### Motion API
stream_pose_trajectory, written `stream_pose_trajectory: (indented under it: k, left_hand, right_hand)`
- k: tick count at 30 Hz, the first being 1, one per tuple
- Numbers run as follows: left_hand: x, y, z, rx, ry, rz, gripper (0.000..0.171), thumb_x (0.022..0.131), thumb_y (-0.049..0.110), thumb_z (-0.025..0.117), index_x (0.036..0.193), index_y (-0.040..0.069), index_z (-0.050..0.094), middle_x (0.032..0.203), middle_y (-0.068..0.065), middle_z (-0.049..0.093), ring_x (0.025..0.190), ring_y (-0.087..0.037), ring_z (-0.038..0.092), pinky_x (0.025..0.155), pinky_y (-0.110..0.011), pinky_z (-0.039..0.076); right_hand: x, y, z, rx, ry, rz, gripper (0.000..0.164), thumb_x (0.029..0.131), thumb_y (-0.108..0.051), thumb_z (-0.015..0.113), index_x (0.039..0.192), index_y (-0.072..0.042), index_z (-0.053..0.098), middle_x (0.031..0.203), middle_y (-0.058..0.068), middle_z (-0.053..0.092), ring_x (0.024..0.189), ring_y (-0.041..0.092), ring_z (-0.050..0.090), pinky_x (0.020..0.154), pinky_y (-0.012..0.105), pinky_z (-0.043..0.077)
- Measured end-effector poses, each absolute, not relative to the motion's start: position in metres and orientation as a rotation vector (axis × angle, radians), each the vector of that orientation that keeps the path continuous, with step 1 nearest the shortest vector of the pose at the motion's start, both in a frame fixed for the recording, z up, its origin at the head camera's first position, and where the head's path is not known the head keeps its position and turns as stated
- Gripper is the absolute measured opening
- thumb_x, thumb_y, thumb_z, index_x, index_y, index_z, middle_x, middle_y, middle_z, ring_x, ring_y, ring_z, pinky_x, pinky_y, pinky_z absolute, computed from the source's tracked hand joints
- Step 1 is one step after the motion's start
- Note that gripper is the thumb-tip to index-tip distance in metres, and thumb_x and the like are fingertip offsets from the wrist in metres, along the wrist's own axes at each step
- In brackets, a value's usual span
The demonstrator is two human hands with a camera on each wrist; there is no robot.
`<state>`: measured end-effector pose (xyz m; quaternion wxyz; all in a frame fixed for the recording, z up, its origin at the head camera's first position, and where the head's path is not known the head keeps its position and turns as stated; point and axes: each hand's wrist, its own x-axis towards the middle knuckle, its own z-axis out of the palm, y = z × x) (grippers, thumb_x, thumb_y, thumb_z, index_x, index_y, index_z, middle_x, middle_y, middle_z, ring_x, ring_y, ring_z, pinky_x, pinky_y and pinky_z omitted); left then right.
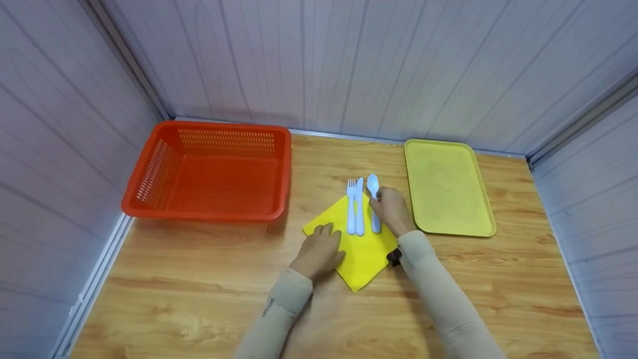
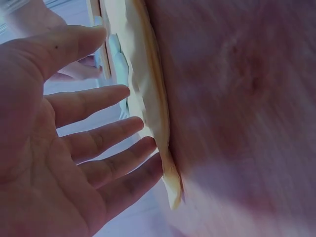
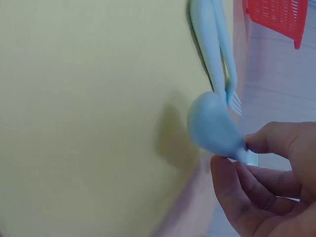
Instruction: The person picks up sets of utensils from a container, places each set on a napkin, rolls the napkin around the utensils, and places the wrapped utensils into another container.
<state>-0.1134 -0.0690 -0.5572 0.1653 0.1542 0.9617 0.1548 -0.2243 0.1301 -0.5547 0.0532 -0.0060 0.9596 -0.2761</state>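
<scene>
A yellow cloth napkin lies cornerwise on the table, with a pale blue fork and knife side by side on it. My right hand pinches a matching spoon between thumb and fingers, just right of the knife. In the right wrist view the spoon's handle end tilts over the cloth and casts a shadow there. My left hand is at the napkin's left edge. Its fingers are spread and nearly straight in the left wrist view, tips right at the cloth's border.
An orange-red plastic basket with slotted sides stands at the back left. To the right lies a yellow rectangular tray. Pale panel walls enclose the wooden table at the back and both sides.
</scene>
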Motion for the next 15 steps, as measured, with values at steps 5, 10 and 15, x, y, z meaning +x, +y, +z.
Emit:
stream_pose_trajectory:
  k: [5, 10, 15]
  left_hand:
    - [-0.114, -0.067, -0.558, 0.442, 2.716, 0.413, 0.052, 0.098, 0.034, 0.062, 0.139, 0.002, 0.056, 0.15, -0.021, 0.042, 0.137, -0.039, 0.039, 0.109, -0.051, 0.037]
    - [-0.11, -0.068, -0.558, 0.469, 2.741, 0.378, 0.052, 0.097, 0.034, 0.062, 0.137, 0.001, 0.057, 0.15, -0.021, 0.043, 0.137, -0.039, 0.038, 0.109, -0.05, 0.037]
    - [-0.108, -0.07, -0.559, 0.468, 2.751, 0.368, 0.053, 0.097, 0.034, 0.063, 0.138, 0.001, 0.056, 0.151, -0.021, 0.042, 0.138, -0.038, 0.038, 0.11, -0.049, 0.037]
  right_hand:
    - [-0.225, 0.122, -0.563, 0.033, 2.891, -0.86, 0.017, 0.094, -0.015, 0.063, 0.084, -0.002, 0.066, 0.076, 0.007, 0.062, 0.064, 0.016, 0.055, 0.053, 0.027, 0.045]
    - [-0.224, 0.119, -0.567, 0.036, 2.938, -0.855, 0.021, 0.092, -0.013, 0.064, 0.072, -0.005, 0.062, 0.064, 0.002, 0.053, 0.057, 0.014, 0.049, 0.049, 0.027, 0.039]
    - [-0.223, 0.116, -0.567, 0.035, 2.93, -0.872, 0.023, 0.092, -0.014, 0.064, 0.071, -0.005, 0.062, 0.063, 0.001, 0.052, 0.056, 0.014, 0.048, 0.049, 0.028, 0.038]
